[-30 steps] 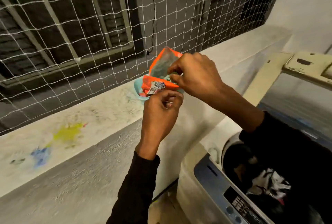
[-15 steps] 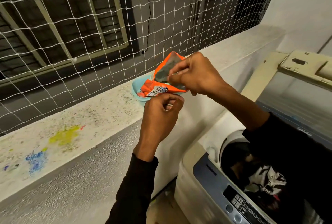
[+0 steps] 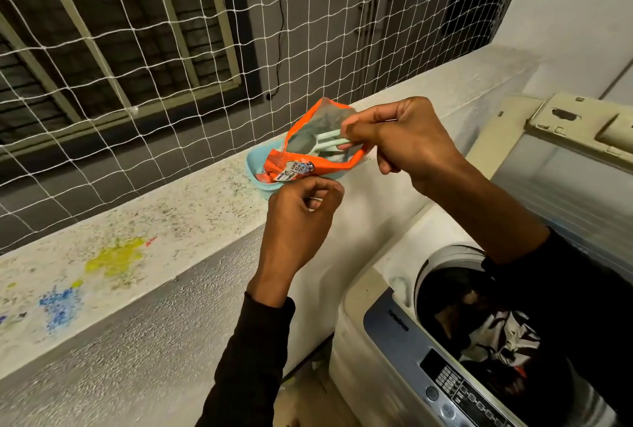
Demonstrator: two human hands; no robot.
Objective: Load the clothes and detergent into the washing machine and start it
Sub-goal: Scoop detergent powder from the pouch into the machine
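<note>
An orange detergent packet (image 3: 301, 166) is held open above a light blue bowl (image 3: 254, 171) on the ledge. My left hand (image 3: 301, 217) pinches the packet's lower edge from below. My right hand (image 3: 400, 138) is at the packet's mouth, its fingers closed on the handle of a pale green scoop (image 3: 325, 143) that sticks out of the packet. The scoop's bowl is hidden inside. At the lower right the top-loading washing machine (image 3: 404, 348) stands with its lid (image 3: 568, 166) raised. Dark and white clothes (image 3: 496, 337) lie in the drum.
The speckled concrete ledge (image 3: 164, 221) carries yellow and blue paint stains at the left. White netting (image 3: 171, 60) closes off the opening behind it. The machine's button panel (image 3: 459, 389) faces me at the bottom right. A white wall rises at the far right.
My right hand has shifted right at the packet's mouth, and the pale green scoop handle now shows outside the packet. The packet hangs more open over the bowl.
</note>
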